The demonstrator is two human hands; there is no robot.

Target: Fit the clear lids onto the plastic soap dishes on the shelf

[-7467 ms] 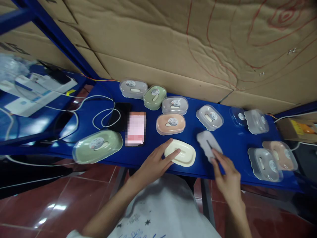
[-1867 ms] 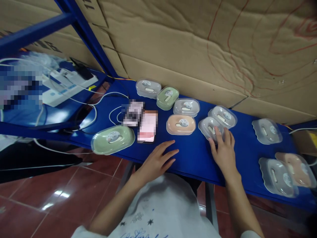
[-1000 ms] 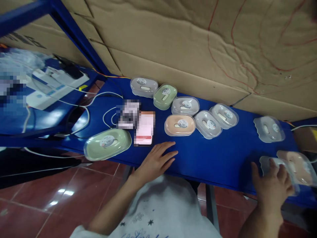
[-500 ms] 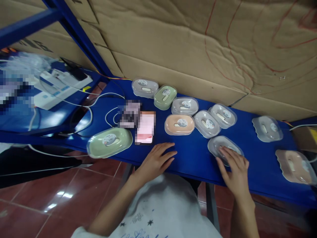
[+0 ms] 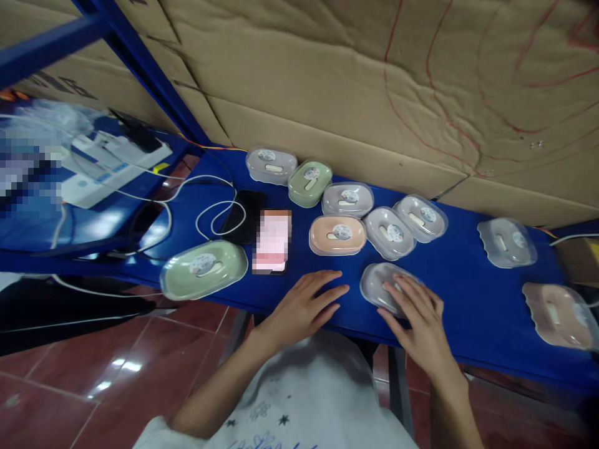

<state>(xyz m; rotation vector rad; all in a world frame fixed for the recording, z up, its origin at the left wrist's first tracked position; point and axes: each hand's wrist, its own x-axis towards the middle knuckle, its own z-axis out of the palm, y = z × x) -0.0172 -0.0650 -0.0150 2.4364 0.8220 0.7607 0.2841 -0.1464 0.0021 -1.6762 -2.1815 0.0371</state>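
Observation:
My right hand [image 5: 416, 312] lies over a grey oval plastic box with a clear lid [image 5: 374, 284], near the front edge of the blue table [image 5: 461, 299]. Its fingers are on top and its thumb is at the near side, covering the box's right part. To the left, my left hand [image 5: 309, 305] is empty, its fingers stretched out and apart just above or on the table. Behind the hands, an orange lidded box [image 5: 322, 236] stands beside another grey lidded box [image 5: 388, 232]. A phone with a lit screen [image 5: 272, 240] lies beyond my left hand.
Several more lidded boxes stand at the back, including a green one [image 5: 309, 183]. A larger green box [image 5: 203, 271] sits at the left, and an orange one [image 5: 556, 315] at the far right. White cables [image 5: 206, 181] run to a power strip [image 5: 98, 181]. Cardboard [image 5: 327, 81] walls the back.
My right hand has slid the grey box leftward along the front of the table. My left hand has shifted slightly right, with its fingers still spread.

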